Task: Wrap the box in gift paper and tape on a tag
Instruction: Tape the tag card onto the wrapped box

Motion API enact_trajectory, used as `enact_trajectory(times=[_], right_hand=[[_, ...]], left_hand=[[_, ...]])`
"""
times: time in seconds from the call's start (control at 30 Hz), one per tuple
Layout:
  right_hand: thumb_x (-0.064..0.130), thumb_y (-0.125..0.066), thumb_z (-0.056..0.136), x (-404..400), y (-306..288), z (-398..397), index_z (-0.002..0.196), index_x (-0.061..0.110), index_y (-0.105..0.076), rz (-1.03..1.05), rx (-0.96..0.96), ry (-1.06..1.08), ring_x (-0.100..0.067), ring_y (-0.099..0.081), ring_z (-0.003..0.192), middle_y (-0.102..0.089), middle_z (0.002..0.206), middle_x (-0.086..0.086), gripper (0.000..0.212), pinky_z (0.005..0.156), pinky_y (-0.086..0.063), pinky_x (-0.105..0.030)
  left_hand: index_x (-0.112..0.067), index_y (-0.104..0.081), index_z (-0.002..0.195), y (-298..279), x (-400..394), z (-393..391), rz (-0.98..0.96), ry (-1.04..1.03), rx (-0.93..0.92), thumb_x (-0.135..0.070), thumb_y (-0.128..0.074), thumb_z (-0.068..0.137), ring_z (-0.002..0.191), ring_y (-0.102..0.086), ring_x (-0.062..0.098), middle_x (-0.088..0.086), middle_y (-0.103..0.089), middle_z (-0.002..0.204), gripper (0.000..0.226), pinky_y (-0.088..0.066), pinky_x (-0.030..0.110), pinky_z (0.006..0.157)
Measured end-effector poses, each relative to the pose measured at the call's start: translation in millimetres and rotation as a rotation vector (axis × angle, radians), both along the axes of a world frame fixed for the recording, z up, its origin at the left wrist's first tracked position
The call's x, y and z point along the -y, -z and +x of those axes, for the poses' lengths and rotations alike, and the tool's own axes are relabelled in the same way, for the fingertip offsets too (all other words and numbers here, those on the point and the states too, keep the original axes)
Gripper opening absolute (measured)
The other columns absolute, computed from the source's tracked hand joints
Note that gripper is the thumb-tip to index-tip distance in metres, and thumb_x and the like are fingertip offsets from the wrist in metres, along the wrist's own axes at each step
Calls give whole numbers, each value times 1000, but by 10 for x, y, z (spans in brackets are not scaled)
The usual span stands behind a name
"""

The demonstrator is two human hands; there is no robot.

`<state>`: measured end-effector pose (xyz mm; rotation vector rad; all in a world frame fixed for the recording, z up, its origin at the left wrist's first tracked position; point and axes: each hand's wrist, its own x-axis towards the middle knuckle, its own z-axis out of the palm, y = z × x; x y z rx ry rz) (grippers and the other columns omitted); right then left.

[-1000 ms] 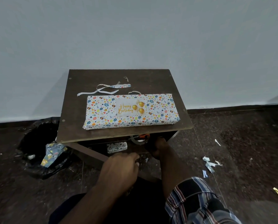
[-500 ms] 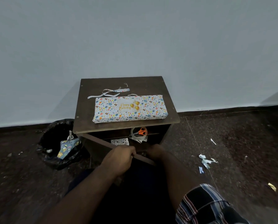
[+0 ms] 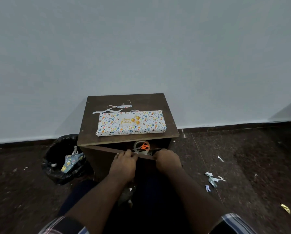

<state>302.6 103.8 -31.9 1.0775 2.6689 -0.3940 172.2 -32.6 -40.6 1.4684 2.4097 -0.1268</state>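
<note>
The box (image 3: 146, 126), wrapped in white paper with coloured dots, lies flat on the small dark cabinet (image 3: 124, 102). A "Happy Birthday" tag (image 3: 128, 121) with gold balloons sits on its top face. Below, the cabinet's front door panel (image 3: 100, 159) stands ajar. My left hand (image 3: 124, 163) and my right hand (image 3: 168, 159) both grip the door's upper edge, fingers curled over it. Behind the door, inside the cabinet, orange-handled scissors (image 3: 143, 146) lie on a tape roll (image 3: 136, 146).
Thin paper strips (image 3: 114, 108) lie on the cabinet top behind the box. A black bin bag (image 3: 56, 156) holding gift paper offcuts stands left of the cabinet. Paper scraps (image 3: 213, 180) litter the dark floor at right. A plain wall rises behind.
My right hand came out of the cabinet and joined the left on the door's edge. The door has swung closer to the cabinet front, and my view has pulled back.
</note>
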Motion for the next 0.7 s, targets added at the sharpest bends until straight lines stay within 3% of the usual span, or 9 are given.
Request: enact_trajectory(times=[0.2,0.33,0.47,0.57,0.63,0.7], right_hand=[[21,-54,95,-153,17,-152,120,16,-65,21,7,-9,-30,-54,115,-54,118,-7,28,93,-52,-44],[16,-52,94,-163,14,-235,112,12,-67,-14,11,47,-30,-59,113,-61,118,-8,24,91,-53,-42],[17,-56,94,-161,91,-262,111,15,-67,-115,20,78,-28,-61,113,-63,127,-6,20,91,-54,-39],[27,-59,92,-200,226,-313,126,23,-63,-160,39,27,-30,-46,137,-40,157,-7,34,105,-47,-44],[37,-61,88,-278,353,-367,134,29,-55,-161,61,-6,-30,-29,149,-28,165,-4,46,113,-41,-50],[38,-62,85,-419,607,-414,140,27,-49,-171,59,-22,-33,-27,150,-25,165,-5,57,115,-38,-52]], left_hand=[[-15,-30,158,95,-166,-91,5,-21,-43,-31,-57,96,142,-37,31,7,-37,154,70,-29,46,121],[-11,-30,158,101,-235,-154,-5,-20,-72,-30,-54,97,144,-36,32,9,-37,157,68,-28,47,121],[-9,-19,161,112,-234,-193,-83,-7,-46,-22,-47,101,154,-19,34,11,-17,169,67,-19,48,125],[-12,-16,162,109,-231,-218,-62,-17,-2,-22,-48,101,155,-17,33,10,-11,171,70,-19,48,125],[-15,-19,162,81,-254,-240,-6,-37,25,-23,-49,100,155,-19,32,10,-13,170,69,-21,47,125],[-15,-23,161,30,-272,-261,51,-61,64,-23,-49,99,154,-23,30,9,-20,169,68,-24,45,124]])
